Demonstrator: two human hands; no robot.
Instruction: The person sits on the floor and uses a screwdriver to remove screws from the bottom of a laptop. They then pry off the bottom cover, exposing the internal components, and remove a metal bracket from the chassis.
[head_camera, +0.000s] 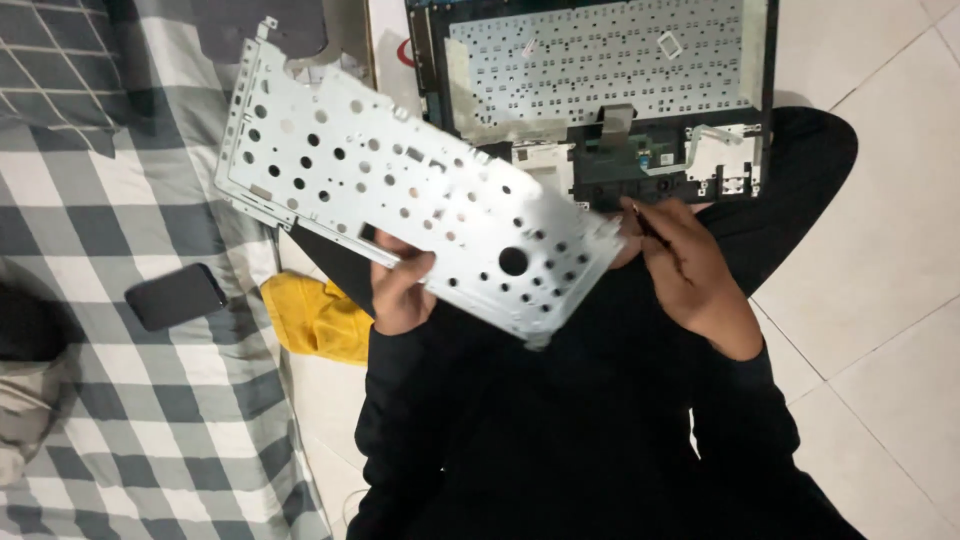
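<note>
Head view, looking down over a lap in dark clothing. Left hand (400, 290) closed on the lower edge of a metal plate (400, 175), thumb on top, fingers curled underneath. Plate pale grey, long and flat, full of round holes, tilted from upper left down to lower right, held in the air above the lap and across the front of an opened laptop (600, 90). Right hand (695, 270) just beside the plate's right end, fingers pressed together around a thin dark tool (648, 225), its tip near the laptop's front edge; kind of tool too small to tell. Laptop lying on the white tiled floor (880, 250), back of the keyboard showing as a pale perforated sheet, dark circuit parts below it. Left of the lap, a yellow cloth (315, 315) on the floor, partly under the plate. Further left, a grey and white checked blanket (150, 430) with a dark phone (175, 296) lying flat on it.
</note>
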